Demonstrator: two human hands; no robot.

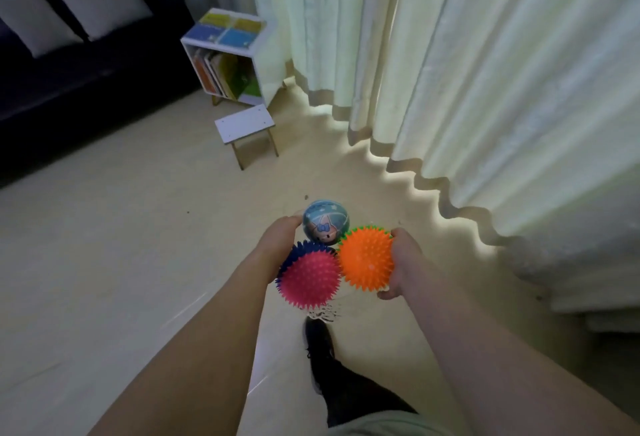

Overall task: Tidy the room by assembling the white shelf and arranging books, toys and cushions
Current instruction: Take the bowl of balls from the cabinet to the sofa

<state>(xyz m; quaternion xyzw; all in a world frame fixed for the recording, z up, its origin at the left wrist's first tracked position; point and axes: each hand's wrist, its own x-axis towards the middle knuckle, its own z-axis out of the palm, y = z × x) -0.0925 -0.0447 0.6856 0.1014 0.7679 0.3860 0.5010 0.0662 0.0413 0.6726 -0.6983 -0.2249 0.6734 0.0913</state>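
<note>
Left hand [277, 241] and right hand [398, 262] together clasp 3 balls: pink ball [310, 279], orange ball [365, 257], blue ball [325, 222].

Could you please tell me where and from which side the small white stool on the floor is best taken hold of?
Probably by the flat top of the white stool, gripping its near long edge from above. It stands upright on thin wooden legs, apart from the white shelf, its top bare. Both hands are full of balls now.
</note>
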